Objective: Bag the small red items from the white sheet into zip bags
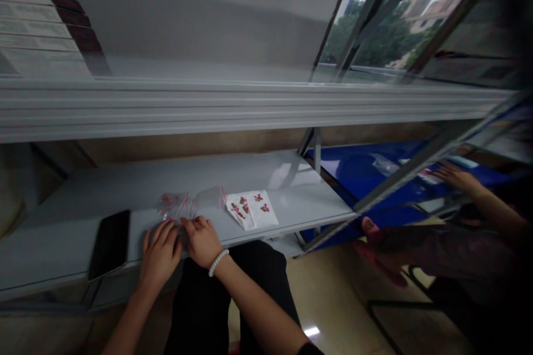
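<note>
My left hand point(160, 247) lies at the front edge of the grey table, fingers stretched over a clear zip bag point(180, 231) mostly hidden under both hands. Close beside it, my right hand point(203, 243), with a pale bead bracelet point(218, 262) at the wrist, has its fingers bent and pressed together at the bag's edge. Just beyond the hands are clear bags with red seal lines point(183, 205), some with small red bits in or under them. Another clear bag point(208, 198) touches a white sheet point(252, 216) carrying several small pink and brown pieces.
A black phone or tablet point(110, 244) lies left of my hands, over the front edge of the grey table point(137, 177). A raised grey shelf point(208, 105) spans the back. On the right, another person's hand point(460, 179) is over a blue table point(350, 166), past a metal strut.
</note>
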A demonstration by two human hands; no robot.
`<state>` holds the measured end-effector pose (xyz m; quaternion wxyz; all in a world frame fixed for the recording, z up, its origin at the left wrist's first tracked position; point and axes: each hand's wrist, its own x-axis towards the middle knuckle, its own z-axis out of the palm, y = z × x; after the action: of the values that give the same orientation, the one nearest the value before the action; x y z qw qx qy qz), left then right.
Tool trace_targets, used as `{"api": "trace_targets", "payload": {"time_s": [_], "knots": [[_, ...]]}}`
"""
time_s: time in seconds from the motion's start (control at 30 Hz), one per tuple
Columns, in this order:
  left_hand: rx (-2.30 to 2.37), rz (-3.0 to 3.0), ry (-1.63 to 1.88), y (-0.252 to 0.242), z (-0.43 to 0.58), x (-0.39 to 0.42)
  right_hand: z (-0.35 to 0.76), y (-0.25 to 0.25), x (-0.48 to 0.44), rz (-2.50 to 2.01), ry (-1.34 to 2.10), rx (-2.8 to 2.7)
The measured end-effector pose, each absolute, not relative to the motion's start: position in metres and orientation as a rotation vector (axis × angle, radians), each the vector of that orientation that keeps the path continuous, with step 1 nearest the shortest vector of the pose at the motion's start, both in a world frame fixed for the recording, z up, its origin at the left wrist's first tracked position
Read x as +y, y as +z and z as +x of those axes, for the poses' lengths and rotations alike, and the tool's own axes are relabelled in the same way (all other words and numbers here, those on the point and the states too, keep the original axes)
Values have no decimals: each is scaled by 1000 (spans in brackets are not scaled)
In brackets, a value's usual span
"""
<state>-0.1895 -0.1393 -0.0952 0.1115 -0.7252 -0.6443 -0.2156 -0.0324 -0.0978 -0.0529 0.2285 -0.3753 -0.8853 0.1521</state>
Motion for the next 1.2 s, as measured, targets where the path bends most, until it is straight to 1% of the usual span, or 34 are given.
{"api": "trace_targets", "payload": {"time_s": [0.1, 0.27, 0.4, 0.53, 0.6, 0.73, 1.0, 1.1, 1.2], "knots": [[-1826, -2200, -693, -94, -170, -155, -6, -55, -112, -1052, 580, -2237], [-1676, -2339, -817, -95, -140, -170, 30, -71, -137, -1321, 852, -1614], [-1592, -2367, -909, -100, -127, -171, 44, -84, -146, -1451, 1104, -1314], [-1508, -2286, -1075, -100, -116, -170, 46, -86, -143, -1379, 1527, -967], [-1472, -2279, -1127, -98, -112, -172, 48, -82, -141, -1301, 1645, -821], [-1461, -2325, -1183, -95, -107, -179, 54, -75, -139, -1257, 1681, -700], [-1498, -2381, -1237, -93, -98, -180, 58, -69, -135, -1297, 1704, -760], [-1595, -2386, -1328, -88, -94, -181, 61, -62, -134, -1256, 1671, -794], [-1752, -2380, -1504, -76, -89, -187, 64, -51, -135, -1199, 1646, -867]]}}
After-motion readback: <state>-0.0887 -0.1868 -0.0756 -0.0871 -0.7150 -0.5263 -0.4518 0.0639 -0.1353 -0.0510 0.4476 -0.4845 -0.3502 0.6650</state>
